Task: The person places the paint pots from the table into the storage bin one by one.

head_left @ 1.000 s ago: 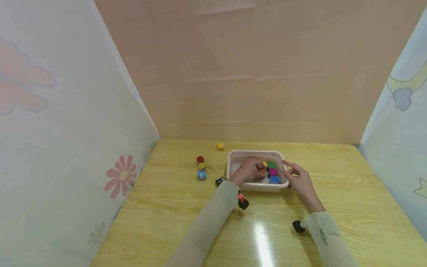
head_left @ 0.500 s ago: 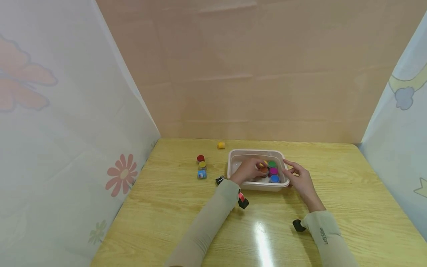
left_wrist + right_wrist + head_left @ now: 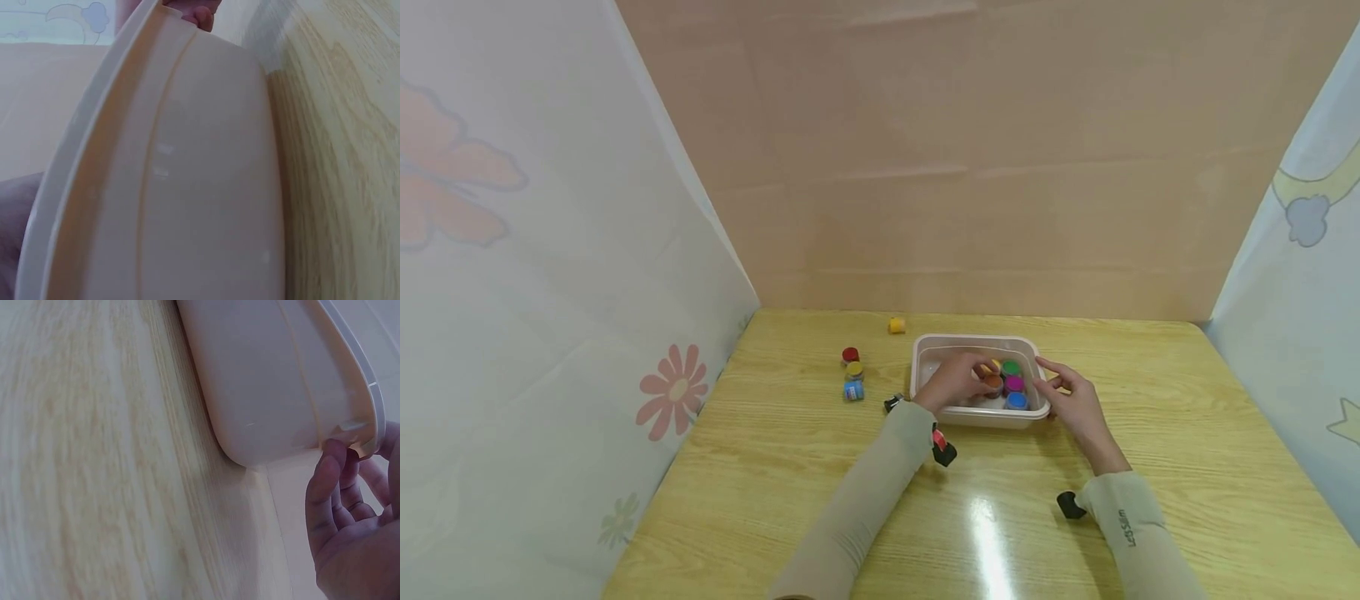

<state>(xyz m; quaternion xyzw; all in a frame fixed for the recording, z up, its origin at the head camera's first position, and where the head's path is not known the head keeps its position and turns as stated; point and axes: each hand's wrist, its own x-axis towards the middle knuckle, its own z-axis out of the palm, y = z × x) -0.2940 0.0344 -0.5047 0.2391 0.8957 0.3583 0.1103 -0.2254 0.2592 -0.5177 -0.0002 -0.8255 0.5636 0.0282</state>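
A: ok so where's the brown-lidded jar (image 3: 993, 386) at?

B: inside the pale plastic tub (image 3: 981, 421), toward its right half. The left hand (image 3: 952, 383) is down in there too, grip narrow, fingers pinching that jar.

A: and the right hand (image 3: 1077, 408)?

B: its grip is on the tub's right end, pinching the rim. The right wrist cam shows fingertips tucked under the lip.

A: what's around the jar?

B: magenta-lidded jar (image 3: 1014, 384) just to its right, green-lidded jar (image 3: 1011, 368) behind that one, blue-lidded jar (image 3: 1017, 402) in front. There's a bit of yellow behind the fingers too, mostly hidden.

A: and on the bench (image 3: 1150, 400)?

B: left of the tub there's a rough line: red-lidded jar (image 3: 850, 356), yellow-lidded jar (image 3: 854, 371), then a blue pot (image 3: 853, 391) nearest the person. Plus an orange-yellow pot (image 3: 897, 326) lying tipped over near the far edge.
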